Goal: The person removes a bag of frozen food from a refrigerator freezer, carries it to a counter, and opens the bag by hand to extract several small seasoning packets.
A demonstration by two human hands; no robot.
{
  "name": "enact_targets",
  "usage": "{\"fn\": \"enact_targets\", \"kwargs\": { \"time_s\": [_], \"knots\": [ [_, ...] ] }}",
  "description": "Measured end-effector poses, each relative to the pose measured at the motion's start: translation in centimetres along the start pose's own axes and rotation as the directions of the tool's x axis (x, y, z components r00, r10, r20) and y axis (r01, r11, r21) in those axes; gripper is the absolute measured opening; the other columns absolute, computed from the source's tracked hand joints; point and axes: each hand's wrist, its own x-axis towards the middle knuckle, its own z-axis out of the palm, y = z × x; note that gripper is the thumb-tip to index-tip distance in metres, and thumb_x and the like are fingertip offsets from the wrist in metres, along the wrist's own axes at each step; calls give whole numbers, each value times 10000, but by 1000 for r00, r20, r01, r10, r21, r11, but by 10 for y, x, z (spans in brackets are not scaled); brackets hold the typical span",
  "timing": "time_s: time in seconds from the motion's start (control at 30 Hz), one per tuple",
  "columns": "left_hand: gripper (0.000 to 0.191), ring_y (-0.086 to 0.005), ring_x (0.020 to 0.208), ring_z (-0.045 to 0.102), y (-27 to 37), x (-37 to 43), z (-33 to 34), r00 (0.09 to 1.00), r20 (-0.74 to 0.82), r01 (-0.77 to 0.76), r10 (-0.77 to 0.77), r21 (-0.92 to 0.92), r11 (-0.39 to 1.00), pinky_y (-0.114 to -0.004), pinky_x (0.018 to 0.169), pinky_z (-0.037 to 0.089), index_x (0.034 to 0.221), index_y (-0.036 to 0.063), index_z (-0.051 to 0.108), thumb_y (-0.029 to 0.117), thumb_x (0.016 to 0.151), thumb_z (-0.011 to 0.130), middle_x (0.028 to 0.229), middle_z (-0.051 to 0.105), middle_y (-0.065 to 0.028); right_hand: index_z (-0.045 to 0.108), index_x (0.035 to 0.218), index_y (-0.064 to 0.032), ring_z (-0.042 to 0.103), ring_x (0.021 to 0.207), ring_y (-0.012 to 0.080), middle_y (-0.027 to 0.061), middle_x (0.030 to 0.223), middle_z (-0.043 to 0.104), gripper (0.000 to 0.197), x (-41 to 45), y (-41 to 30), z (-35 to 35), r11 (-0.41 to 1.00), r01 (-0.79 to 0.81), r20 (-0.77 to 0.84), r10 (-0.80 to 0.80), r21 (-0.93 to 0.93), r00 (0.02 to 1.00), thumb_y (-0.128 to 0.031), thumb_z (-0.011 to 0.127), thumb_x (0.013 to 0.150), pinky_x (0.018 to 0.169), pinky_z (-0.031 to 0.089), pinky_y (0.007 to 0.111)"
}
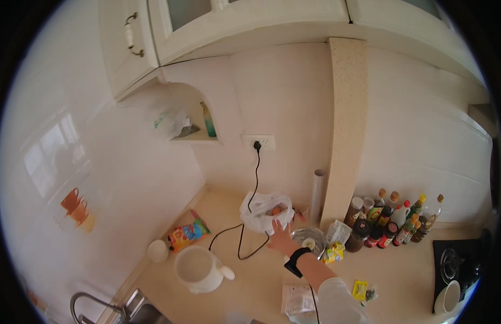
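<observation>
My right hand reaches over the counter from the lower right, a black band around its wrist. Its fingers are spread at the front edge of a white plastic bag; whether they touch it I cannot tell. Inside the bag's opening shows a round reddish-brown item. Just right of the hand stands a shiny metal bowl with a pale item in it. A black power cord loops over the counter left of the hand. My left hand is out of view.
A white electric pot with a handle stands at left, beside a colourful snack bag and white tub. Several sauce bottles crowd the right, near a gas stove. A plug fills part of the wall socket. A sink lies lower left.
</observation>
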Motion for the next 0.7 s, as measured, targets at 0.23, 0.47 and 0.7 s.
{"fn": "enact_targets", "kwargs": {
  "time_s": [0.23, 0.47, 0.7],
  "knots": [
    [172, -180, 494, 570, 49, 65, 28, 986, 142, -94, 90, 25, 995, -272, 472, 424, 670, 0, 550, 164, 722, 555, 523, 550, -97, 605, 832, -76, 476, 934, 275, 117, 953, 513, 367, 26, 6, 28, 983, 148, 187, -167, 109, 968, -399, 449, 754, 874, 211, 549],
    [171, -184, 495, 567, 77, 94, 43, 968, 208, -153, 143, 36, 988, -276, 471, 423, 670, 4, 552, 167, 722, 555, 525, 549, -97, 502, 980, -79, 526, 820, 317, 153, 841, 545, 369, 37, 11, 11, 858, 130, -19, -139, 496, 990, -335, 520, 716, 726, 395, 441],
    [170, -188, 496, 565, 89, 107, 45, 957, 243, -174, 157, 48, 984, -279, 470, 422, 670, 8, 553, 170, 723, 555, 528, 549, -96, 297, 1209, -48, 444, 966, 363, 215, 1095, 410, 588, 82, -13, 20, 620, 214, -403, 182, 755, 897, -274, 548, 728, 820, 367, 404]
  ]
}}
